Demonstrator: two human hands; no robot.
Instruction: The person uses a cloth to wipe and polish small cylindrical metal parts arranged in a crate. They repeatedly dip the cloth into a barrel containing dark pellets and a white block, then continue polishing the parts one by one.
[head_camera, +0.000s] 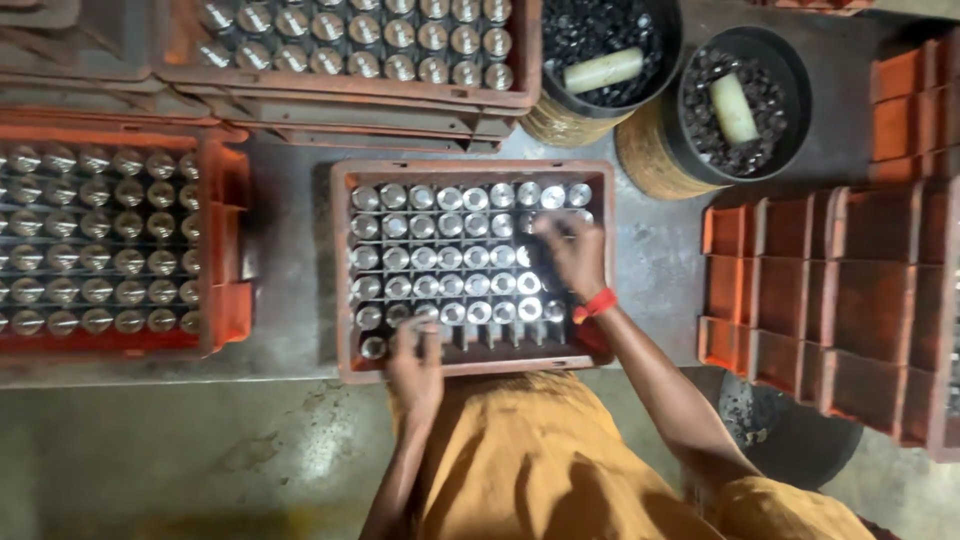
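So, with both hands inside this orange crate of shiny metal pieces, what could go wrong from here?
1. The right hand looks blurred above the closely packed metal pieces; it could knock some out of line.
2. The left hand works at the near rim of the crate, where the row is only partly filled; a piece might drop between the dividers.
3. Empty crates stand close on the right; an elbow could bump them.

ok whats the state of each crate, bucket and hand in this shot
middle orange plastic crate: mostly filled with shiny metal cylinders, front row nearly empty
left orange crate: full of cylinders
top orange crate: full
stacked orange crates at right: empty
two round black buckets: holding dark small parts, a pale roll on top
left hand: at the crate's front row
right hand: over the right columns
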